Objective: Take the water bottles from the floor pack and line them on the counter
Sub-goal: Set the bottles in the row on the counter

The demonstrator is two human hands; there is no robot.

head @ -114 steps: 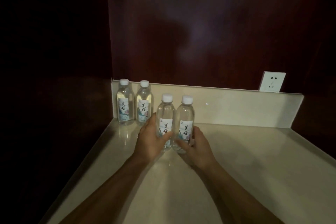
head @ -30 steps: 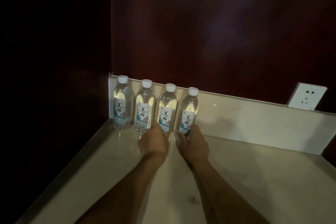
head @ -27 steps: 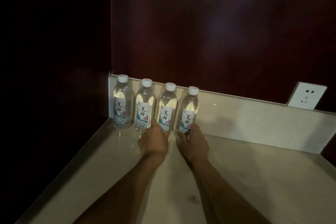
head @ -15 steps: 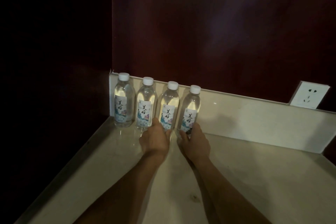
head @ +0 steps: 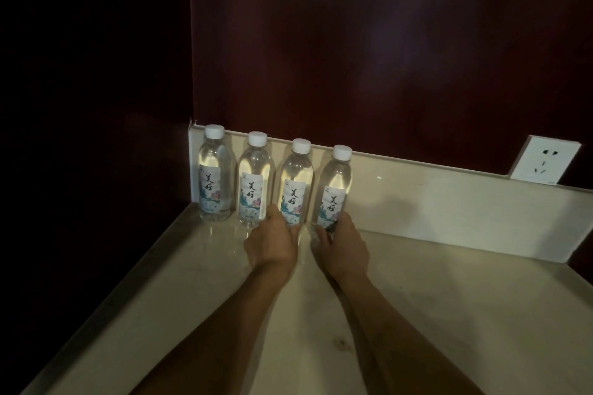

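Note:
Several clear water bottles with white caps and printed labels stand upright in a row along the backsplash of the cream counter. The row starts in the left corner with the first bottle and the second bottle, both standing free. My left hand grips the base of the third bottle. My right hand grips the base of the fourth bottle. Both bottles rest on the counter. The floor pack is out of view.
A low cream backsplash runs along the back under a dark red wall. A white wall socket sits above it at the right. A dark panel closes off the left side. Bare counter lies to the right of the bottles.
Since 3.8 s ago both hands pushed the two bottles back to the backsplash, into the row. Over the last second the hands and bottles have stayed put.

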